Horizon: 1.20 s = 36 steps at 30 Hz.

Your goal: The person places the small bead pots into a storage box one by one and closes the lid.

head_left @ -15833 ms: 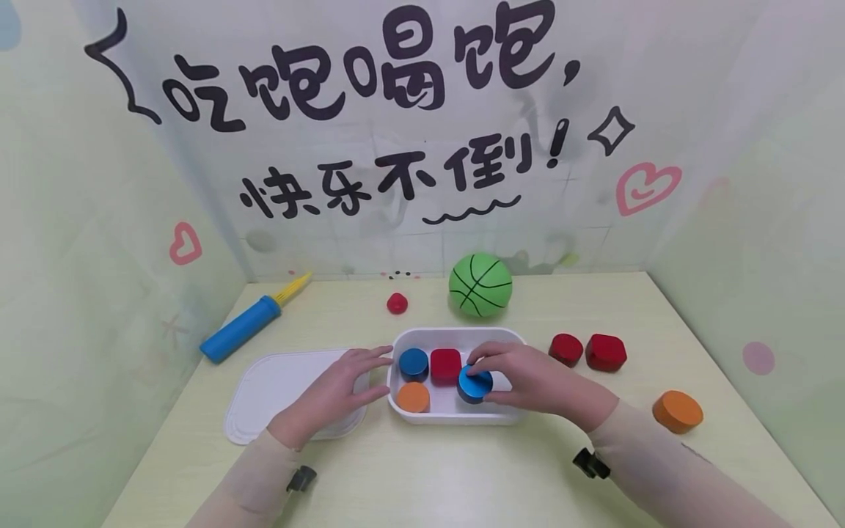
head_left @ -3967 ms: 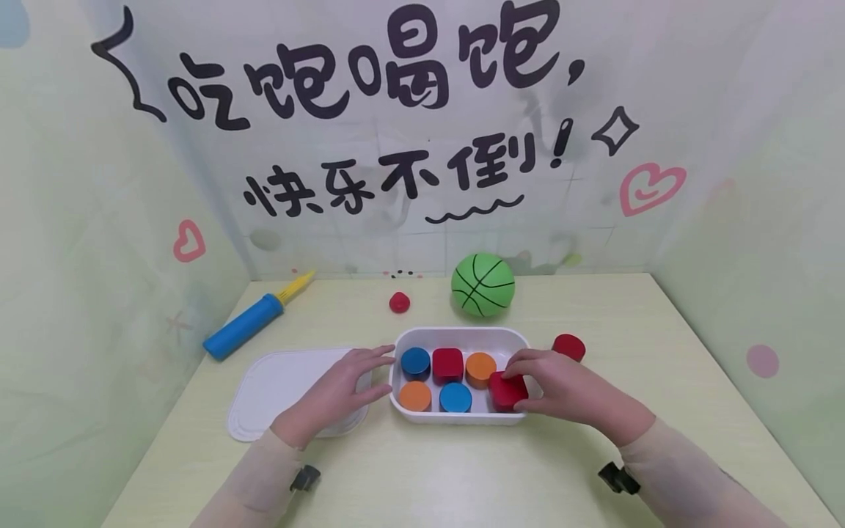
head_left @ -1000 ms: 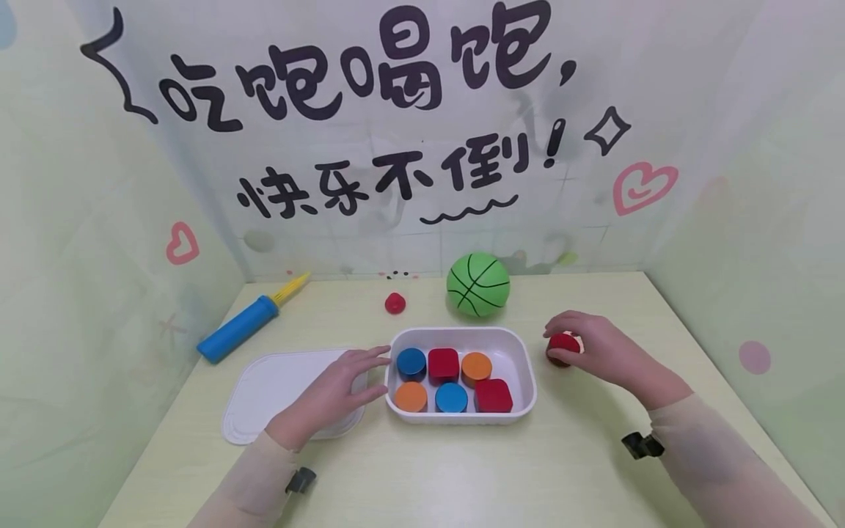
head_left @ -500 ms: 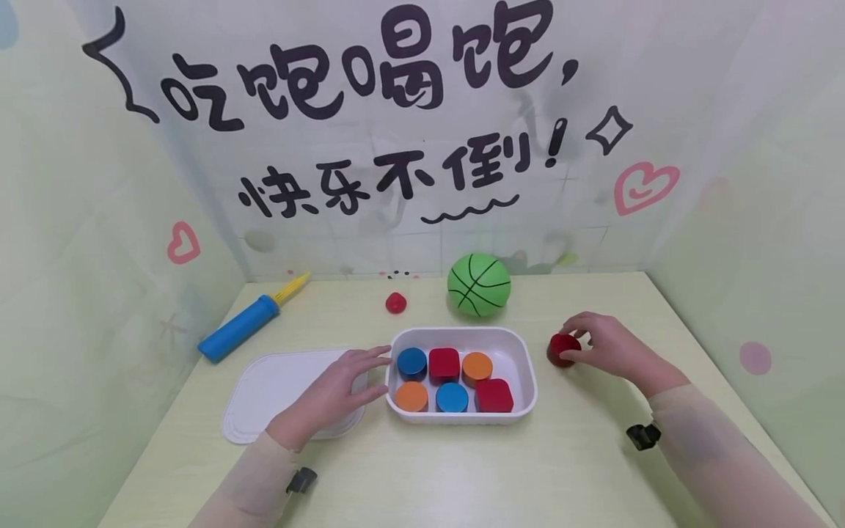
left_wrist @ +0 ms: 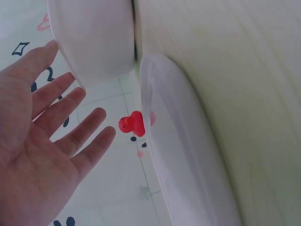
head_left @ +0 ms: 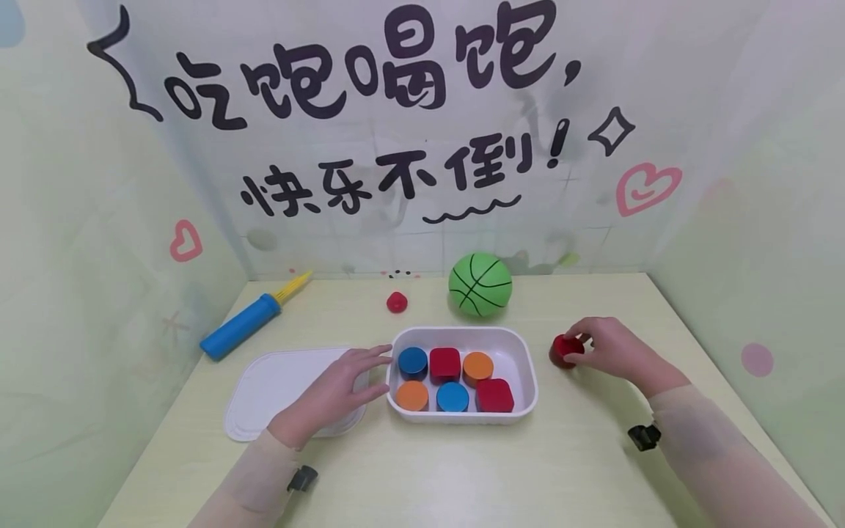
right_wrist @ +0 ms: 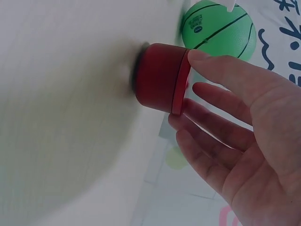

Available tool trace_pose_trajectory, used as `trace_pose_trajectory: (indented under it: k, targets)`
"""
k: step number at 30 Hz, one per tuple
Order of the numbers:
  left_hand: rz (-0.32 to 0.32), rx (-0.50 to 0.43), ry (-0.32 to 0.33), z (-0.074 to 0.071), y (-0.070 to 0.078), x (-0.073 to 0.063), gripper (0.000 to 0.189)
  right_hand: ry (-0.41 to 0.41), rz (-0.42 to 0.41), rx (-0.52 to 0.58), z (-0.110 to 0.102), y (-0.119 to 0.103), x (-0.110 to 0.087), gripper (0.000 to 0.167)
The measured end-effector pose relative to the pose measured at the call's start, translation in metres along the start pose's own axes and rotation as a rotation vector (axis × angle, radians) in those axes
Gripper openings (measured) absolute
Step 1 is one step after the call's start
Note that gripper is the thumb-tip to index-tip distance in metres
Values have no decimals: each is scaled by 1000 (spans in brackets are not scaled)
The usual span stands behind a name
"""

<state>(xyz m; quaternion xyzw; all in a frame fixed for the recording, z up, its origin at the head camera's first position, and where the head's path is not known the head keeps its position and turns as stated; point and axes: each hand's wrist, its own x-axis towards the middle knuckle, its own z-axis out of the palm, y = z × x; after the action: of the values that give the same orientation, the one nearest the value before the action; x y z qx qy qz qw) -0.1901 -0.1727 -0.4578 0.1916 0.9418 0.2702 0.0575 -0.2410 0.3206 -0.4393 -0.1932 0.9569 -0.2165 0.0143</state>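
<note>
My right hand (head_left: 610,348) pinches the lid edge of a small red round tin (head_left: 565,352) standing on the table, right of a white plastic box (head_left: 462,418). The right wrist view shows the thumb at one side of the tin's lid (right_wrist: 181,82) and fingertips at the other. Inside the box sit two blue round tins (head_left: 452,397), two orange round tins (head_left: 478,366) and two red square tins (head_left: 494,395). My left hand (head_left: 333,389) has its fingers spread, with fingertips at the box's left rim. Beneath it lies a flat white lid (head_left: 284,392).
A green ball (head_left: 480,284) patterned like a basketball stands behind the box. Behind it to the left sits a small red rubber duck (left_wrist: 132,124). A blue hand pump (head_left: 240,326) with a yellow nozzle lies at the back left. Printed cloth walls (head_left: 422,242) border the table.
Since the oldest frame, a blue, an orange and a red square tin have been set down in the box. My right hand moved right to the red round tin; the left stayed put.
</note>
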Motion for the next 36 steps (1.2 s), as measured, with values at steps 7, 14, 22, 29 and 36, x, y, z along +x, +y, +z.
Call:
trace_pose_trajectory:
  k: [7, 14, 22, 29, 36]
  targets:
    - [2, 7, -4, 0, 0, 0, 58, 37, -78, -26, -9, -15, -5, 30]
    - [-9, -8, -5, 0, 0, -1, 58, 92, -187, -63, -19, -45, -9, 30]
    - [-9, -6, -4, 0, -1, 1, 58, 106, -246, -72, -22, -79, -11, 33]
    - [3, -6, 3, 1, -1, 1, 58, 50, -300, -53, -19, -97, -4, 35]
    - [0, -11, 3, 1, -1, 0, 57, -30, -290, -113, -5, -102, 7, 34]
